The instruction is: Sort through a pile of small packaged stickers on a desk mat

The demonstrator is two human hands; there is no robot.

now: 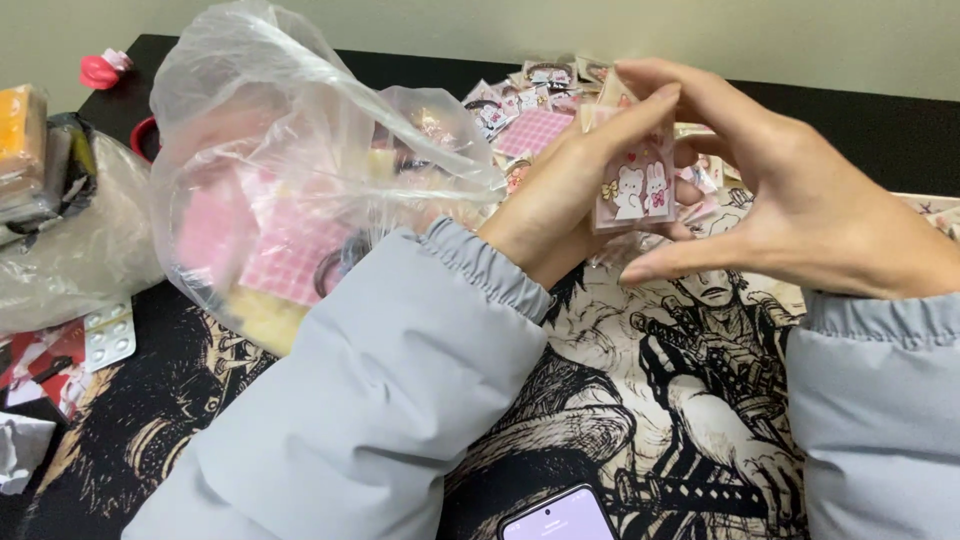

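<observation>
Nearest the camera, a phone point(556, 516) lies at the bottom edge on a desk mat point(640, 400) printed with black-and-white comic figures, which covers the counter point(860, 125). Above it, both grey sleeves rise to the hands. The left hand point(560, 195) and the right hand point(790, 190) meet over the mat, each grip pinching a small clear packet point(636, 185) with two white bears and pink bows, held upright between them. To the left, a large clear plastic bag point(290, 170) holds pink checked packets. Behind the hands, a heap of similar small packets point(530, 100) spreads across the counter.
</observation>
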